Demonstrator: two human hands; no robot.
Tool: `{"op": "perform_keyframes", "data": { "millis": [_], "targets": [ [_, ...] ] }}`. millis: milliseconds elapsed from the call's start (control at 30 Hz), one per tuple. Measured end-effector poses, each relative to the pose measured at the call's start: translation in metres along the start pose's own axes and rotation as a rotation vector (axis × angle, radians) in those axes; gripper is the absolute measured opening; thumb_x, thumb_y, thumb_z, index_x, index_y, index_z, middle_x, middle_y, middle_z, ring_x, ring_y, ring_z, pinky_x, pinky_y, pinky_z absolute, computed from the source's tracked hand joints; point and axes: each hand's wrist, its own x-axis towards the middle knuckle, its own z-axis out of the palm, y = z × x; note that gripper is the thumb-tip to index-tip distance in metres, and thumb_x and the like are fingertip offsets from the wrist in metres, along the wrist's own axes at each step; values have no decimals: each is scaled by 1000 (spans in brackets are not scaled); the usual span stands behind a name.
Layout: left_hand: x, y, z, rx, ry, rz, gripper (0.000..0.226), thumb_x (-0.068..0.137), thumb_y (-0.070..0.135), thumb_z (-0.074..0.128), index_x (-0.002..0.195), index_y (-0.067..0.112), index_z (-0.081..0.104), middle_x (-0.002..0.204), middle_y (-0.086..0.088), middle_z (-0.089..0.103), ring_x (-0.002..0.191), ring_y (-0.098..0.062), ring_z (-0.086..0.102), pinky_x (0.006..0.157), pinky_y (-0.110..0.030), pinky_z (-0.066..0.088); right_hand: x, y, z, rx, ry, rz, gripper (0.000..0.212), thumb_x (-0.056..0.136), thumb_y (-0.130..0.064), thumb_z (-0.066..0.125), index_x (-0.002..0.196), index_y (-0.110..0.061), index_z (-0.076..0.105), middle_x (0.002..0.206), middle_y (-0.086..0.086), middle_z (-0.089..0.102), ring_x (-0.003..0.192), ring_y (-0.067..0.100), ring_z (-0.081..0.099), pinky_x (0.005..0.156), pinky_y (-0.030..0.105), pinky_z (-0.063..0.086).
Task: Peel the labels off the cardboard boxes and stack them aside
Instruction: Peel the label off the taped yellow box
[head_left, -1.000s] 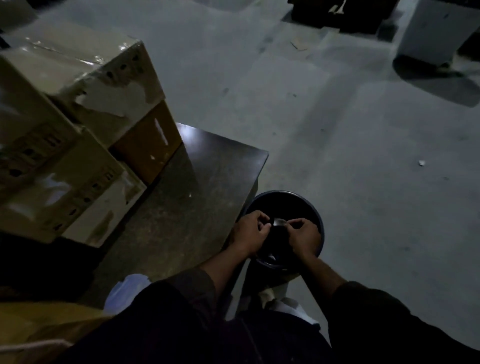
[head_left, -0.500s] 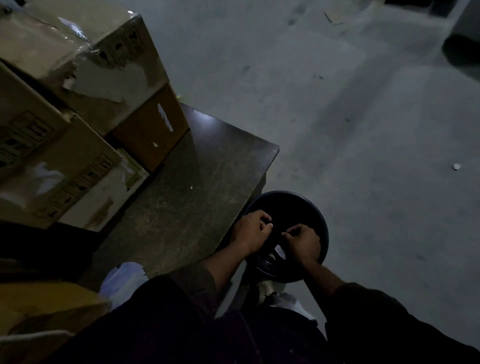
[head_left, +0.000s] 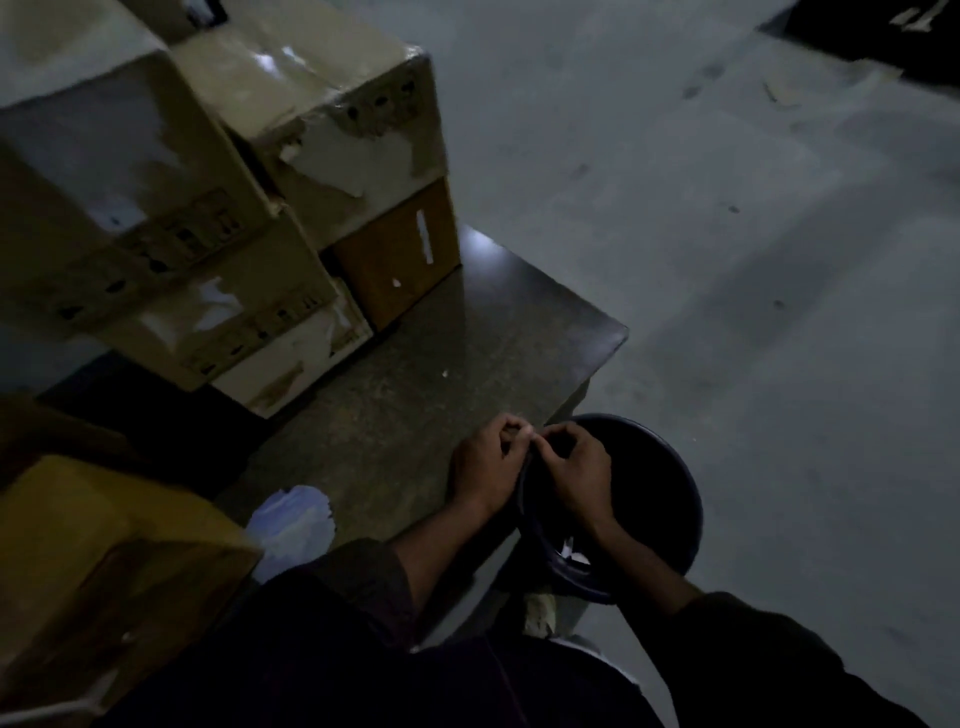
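Note:
Several cardboard boxes are stacked at the left on a dark table (head_left: 483, 332). The top box (head_left: 332, 98) and a lower box (head_left: 291, 364) show torn pale label patches, and a brown box (head_left: 397, 260) sits between them. My left hand (head_left: 483, 470) and my right hand (head_left: 576, 470) meet fingertip to fingertip over the rim of a dark round bin (head_left: 660, 499). Both pinch a small label scrap (head_left: 529, 441) that barely shows in the dim light.
A yellowish box (head_left: 104, 561) lies at the lower left, with a crumpled pale piece (head_left: 293, 519) on the table beside it. Pale scraps (head_left: 571, 553) lie inside the bin. Grey concrete floor stretches to the right, and dark objects stand at the far top right.
The view swung right and down, so the boxes sit more toward the centre. My hands stay together over the bin, shifted slightly toward its table-side rim.

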Motion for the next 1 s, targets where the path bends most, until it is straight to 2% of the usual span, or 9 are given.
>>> {"op": "perform_keyframes", "data": {
  "millis": [233, 367, 467, 600, 667, 733, 867, 933, 1000],
  "targets": [
    [-28, -22, -85, -162, 485, -51, 16, 98, 40, 55, 93, 29, 65, 83, 11, 68, 77, -4, 63, 66, -25, 49, -14, -80, 63, 105, -267, -241, 16, 86, -38, 68, 83, -23, 70, 75, -6, 71, 69, 7, 67, 67, 38, 57],
    [-53, -46, -138, -188, 698, -121, 25, 99, 42, 52, 79, 27, 55, 70, 11, 59, 67, 0, 56, 61, -25, 41, -46, -126, 107, 96, -408, -403, 11, 86, -34, 68, 79, -25, 67, 72, -9, 68, 67, 2, 65, 59, 24, 51],
    [-80, -67, -183, -200, 843, -161, 30, 100, 43, 49, 77, 25, 52, 66, 9, 56, 63, -2, 55, 58, -25, 40, -79, -162, 142, 88, -530, -548, 11, 89, -28, 67, 83, -20, 72, 73, -10, 70, 66, 2, 66, 59, 28, 53],
    [-131, -102, -247, -178, 1020, -168, 30, 102, 39, 50, 78, 20, 52, 64, 7, 55, 60, -5, 53, 53, -15, 36, -134, -203, 198, 127, -675, -701, 10, 92, -23, 64, 91, -20, 73, 78, -12, 70, 72, 2, 66, 62, 27, 54],
    [-156, -126, -275, -180, 1098, -191, 32, 101, 39, 52, 76, 18, 52, 65, 6, 55, 60, -4, 52, 55, -17, 37, -161, -218, 224, 105, -748, -775, 12, 93, -25, 62, 92, -21, 73, 82, -12, 70, 74, 1, 65, 64, 29, 54],
    [-183, -158, -302, -191, 1197, -226, 31, 99, 41, 53, 77, 19, 54, 68, 6, 57, 63, -7, 55, 57, -26, 41, -192, -230, 250, 42, -826, -861, 14, 94, -24, 60, 94, -19, 73, 88, -10, 71, 79, 3, 65, 68, 31, 54],
    [-231, -222, -344, -152, 1322, -415, 21, 96, 40, 59, 97, 19, 60, 84, 5, 61, 74, -11, 58, 58, -20, 39, -237, -241, 294, -207, -837, -1112, 19, 94, -24, 57, 104, -12, 69, 101, 7, 67, 95, 25, 59, 76, 32, 45],
    [-249, -255, -362, -156, 1345, -492, 25, 93, 33, 66, 106, 14, 58, 83, 2, 57, 72, -15, 55, 58, -26, 42, -250, -240, 316, -432, -786, -1283, 25, 91, -29, 51, 104, -13, 66, 100, 8, 65, 97, 30, 56, 82, 37, 42],
    [-260, -284, -376, -149, 1308, -556, 35, 89, 31, 71, 114, 12, 55, 80, 3, 51, 72, -18, 55, 62, -33, 44, -260, -240, 332, -632, -697, -1298, 33, 87, -37, 49, 111, -18, 60, 105, 7, 60, 99, 31, 51, 83, 39, 39]
  ]
}}
